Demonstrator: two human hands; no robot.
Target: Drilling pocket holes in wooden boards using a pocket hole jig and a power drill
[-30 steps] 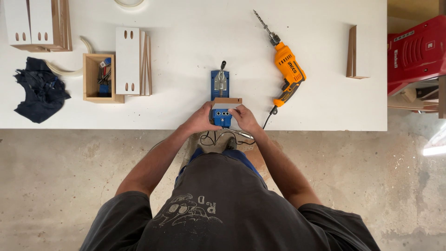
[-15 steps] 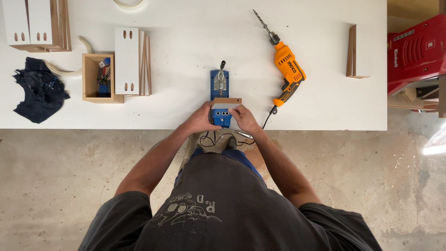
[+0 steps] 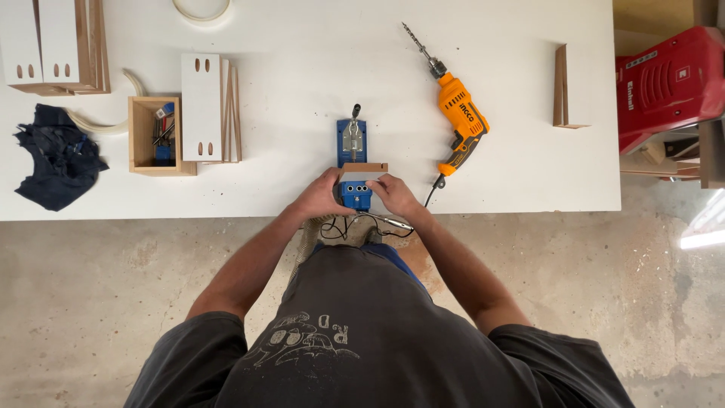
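Bare concrete floor (image 3: 98, 302), grey-tan and stained, fills the lower half of the view; bright light patch at the right edge. Large white rectangular table (image 3: 302, 106) spans the top, its near edge running straight across. Red plastic machine housing (image 3: 668, 83) sits off the table's right end, wooden offcuts just below it.

On the table, left to right: white drilled panels stacked on brown boards (image 3: 53, 45) at the far left corner; crumpled dark blue cloth (image 3: 57, 155) near the front edge; small open wooden box (image 3: 155, 136) with small tools inside; white panel with slotted holes leaning against thin wood boards (image 3: 208, 106) just beside the box; pale curved edge-banding strip (image 3: 106, 125) behind the box. Orange corded electric drill (image 3: 459, 125) lies angled, bit pointing away, right of centre. Thin wooden wedge piece (image 3: 563, 87) stands well apart on the right.

At the front edge, centre: blue pocket-hole jig with metal clamp lever (image 3: 353, 147), a small brown wooden block (image 3: 364, 169) seated in it. Left hand (image 3: 321, 198) grips the jig's left side, fingers wrapped around it. Right hand (image 3: 393, 193) has fingers closed on the block and the jig's right side. Black cable (image 3: 362, 224) hangs just under the hands.
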